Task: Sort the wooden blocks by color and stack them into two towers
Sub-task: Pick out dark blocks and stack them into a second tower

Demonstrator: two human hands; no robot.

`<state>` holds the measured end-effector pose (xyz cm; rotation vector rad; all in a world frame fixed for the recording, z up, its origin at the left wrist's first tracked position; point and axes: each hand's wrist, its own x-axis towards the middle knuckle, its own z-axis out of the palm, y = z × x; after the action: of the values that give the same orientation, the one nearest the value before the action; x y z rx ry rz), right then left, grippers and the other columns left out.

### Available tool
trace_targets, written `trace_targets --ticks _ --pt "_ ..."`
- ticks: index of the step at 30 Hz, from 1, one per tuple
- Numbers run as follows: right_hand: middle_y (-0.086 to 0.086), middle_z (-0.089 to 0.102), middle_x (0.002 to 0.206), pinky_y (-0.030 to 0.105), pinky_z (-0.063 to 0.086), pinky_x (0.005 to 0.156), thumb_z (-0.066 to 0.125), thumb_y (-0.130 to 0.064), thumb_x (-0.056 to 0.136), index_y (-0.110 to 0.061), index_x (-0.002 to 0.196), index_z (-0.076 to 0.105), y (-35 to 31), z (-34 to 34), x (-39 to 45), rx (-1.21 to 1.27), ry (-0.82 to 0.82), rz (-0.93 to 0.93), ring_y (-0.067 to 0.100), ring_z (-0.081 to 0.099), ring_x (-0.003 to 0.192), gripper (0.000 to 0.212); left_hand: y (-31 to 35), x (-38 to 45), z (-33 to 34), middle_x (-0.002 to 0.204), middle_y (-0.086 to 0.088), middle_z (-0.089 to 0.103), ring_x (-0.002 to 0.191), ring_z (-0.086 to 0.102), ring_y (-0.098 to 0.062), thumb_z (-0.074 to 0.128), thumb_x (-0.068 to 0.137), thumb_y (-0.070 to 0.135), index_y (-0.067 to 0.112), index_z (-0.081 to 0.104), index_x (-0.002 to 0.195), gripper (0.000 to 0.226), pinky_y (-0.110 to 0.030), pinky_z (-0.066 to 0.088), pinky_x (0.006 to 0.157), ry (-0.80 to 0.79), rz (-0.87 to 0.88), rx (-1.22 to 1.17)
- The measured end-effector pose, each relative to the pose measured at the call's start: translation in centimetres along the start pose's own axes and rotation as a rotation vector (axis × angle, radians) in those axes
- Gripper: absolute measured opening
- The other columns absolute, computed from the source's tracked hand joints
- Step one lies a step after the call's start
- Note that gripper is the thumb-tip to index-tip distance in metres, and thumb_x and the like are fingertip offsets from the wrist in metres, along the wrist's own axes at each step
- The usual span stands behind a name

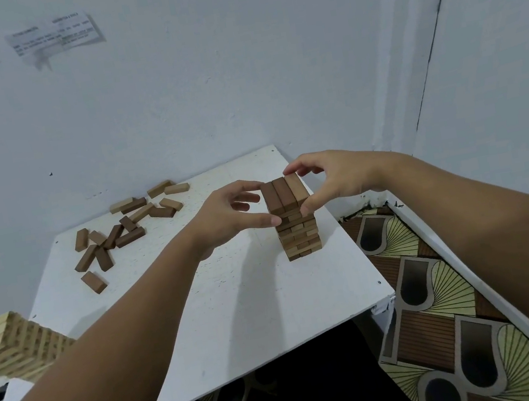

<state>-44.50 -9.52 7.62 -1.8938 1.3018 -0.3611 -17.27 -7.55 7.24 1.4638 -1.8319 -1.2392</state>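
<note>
Wooden blocks form a dark brown tower [294, 220] standing upright near the right edge of the white table [238, 308]; its top layer is three long dark blocks side by side, and the layers beneath alternate direction, some showing paler ends. In this one head view, the left hand [227, 216] reaches in from the left with curled fingers, its thumb tip touching the near left corner of the top layer, while the right hand [332, 179] pinches the rightmost top block between fingertips at its far end and thumb at its near end. Two towers show: the dark one, and a pale tower [12, 344] of light wood at the left edge of the frame, leaning in the wide-angle view and partly cut off. Loose blocks [129, 228] lie scattered at the far left of the table, roughly seventeen, mostly dark with about five pale ones toward the back; overlaps make an exact count uncertain. Both forearms cross the near part of the table. A paper note [55, 34] is stuck on the bluish wall [235, 66], its print unreadable. Patterned flooring [446, 310] shows at right below the table.
</note>
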Motion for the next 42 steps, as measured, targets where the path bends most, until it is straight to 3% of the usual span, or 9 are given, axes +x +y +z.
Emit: trace_targets --ticks 7,11,15,21,25,29,33,35,42 --pt "-0.012 0.047 0.143 0.04 0.037 0.101 0.092 -0.044 0.07 -0.05 0.134 0.053 -0.2 0.0 0.2 0.024 -0.008 0.003 0.017 0.038 0.137 0.075 0.1 0.1 0.1 0.126 0.007 0.067 0.122 0.058 -0.015 0.098 0.066 0.034 0.039 0.068 0.126 0.067 -0.043 0.052 0.102 -0.005 -0.006 -0.008" --pt "-0.011 0.044 0.148 0.039 0.037 0.105 0.089 -0.061 0.064 -0.05 0.144 0.045 -0.3 0.1 0.0 -0.017 -0.007 0.023 0.016 0.037 0.14 0.092 0.3 -0.1 0.1 0.13 0.007 0.064 0.126 0.056 -0.015 0.099 0.064 0.034 0.041 0.063 0.133 0.078 -0.042 0.051 0.103 -0.017 -0.023 -0.004" --pt "-0.004 0.046 0.151 0.041 0.034 0.117 0.062 -0.073 0.086 -0.038 0.152 0.041 -1.7 0.2 -0.5 0.092 0.112 0.01 0.016 0.041 0.14 0.078 -0.1 -1.0 -1.3 0.139 0.008 0.055 0.13 0.051 -0.013 0.098 0.066 0.036 0.042 0.041 0.153 0.104 -0.039 0.047 0.104 -0.048 -0.082 -0.005" --pt "-0.008 0.058 0.132 0.052 0.037 0.113 0.038 -0.075 0.092 -0.041 0.133 0.059 -6.6 1.4 1.4 -0.235 0.378 -0.149 0.02 0.048 0.129 0.058 -4.0 -4.1 -5.0 0.13 0.006 0.06 0.117 0.06 -0.012 0.079 0.091 0.029 0.033 0.049 0.148 0.065 -0.03 0.047 0.09 0.223 -0.122 -0.02" --pt "-0.002 0.055 0.137 0.046 0.033 0.109 0.046 -0.056 0.102 -0.037 0.136 0.059 -11.0 4.6 3.1 -0.508 0.389 -0.244 0.025 0.044 0.131 0.041 -7.9 -6.4 -6.7 0.116 0.002 0.067 0.1 0.063 -0.015 0.074 0.094 0.029 0.029 0.065 0.127 0.034 -0.031 0.05 0.08 0.477 -0.154 -0.032" --pt "0.002 0.053 0.138 0.045 0.039 0.106 0.049 -0.046 0.103 -0.031 0.135 0.06 -14.3 10.0 5.3 -0.599 0.313 -0.341 0.026 0.043 0.13 0.037 -11.4 -8.9 -7.6 0.101 0.003 0.065 0.085 0.061 -0.013 0.071 0.097 0.03 0.021 0.066 0.123 0.028 -0.028 0.048 0.07 0.63 -0.234 -0.013" --pt "0.003 0.05 0.144 0.046 0.046 0.103 0.049 -0.04 0.104 -0.028 0.142 0.054 -14.3 16.1 7.9 -0.56 0.127 -0.272 0.025 0.042 0.134 0.04 -15.1 -10.2 -8.2 0.116 -0.004 0.064 0.098 0.063 -0.02 0.065 0.099 0.033 0.02 0.061 0.134 0.038 -0.034 0.051 0.077 0.638 -0.332 0.138" --pt "0.004 0.048 0.147 0.046 0.046 0.104 0.048 -0.039 0.104 -0.028 0.147 0.048 -13.4 18.7 9.2 -0.55 0.029 -0.211 0.025 0.041 0.135 0.045 -16.8 -10.3 -8.3 0.127 -0.01 0.058 0.115 0.058 -0.027 0.063 0.099 0.036 0.021 0.056 0.142 0.046 -0.041 0.052 0.093 0.598 -0.365 0.273" --pt "0.006 0.042 0.15 0.045 0.044 0.106 0.054 -0.031 0.104 -0.03 0.154 0.038 -11.8 23.4 12.5 -0.581 -0.061 -0.183 0.028 0.037 0.137 0.052 -19.8 -8.9 -8.6 0.161 -0.015 0.026 0.147 0.019 -0.036 0.054 0.097 0.054 0.023 0.034 0.158 0.071 -0.05 0.024 0.119 0.678 -0.434 0.616"
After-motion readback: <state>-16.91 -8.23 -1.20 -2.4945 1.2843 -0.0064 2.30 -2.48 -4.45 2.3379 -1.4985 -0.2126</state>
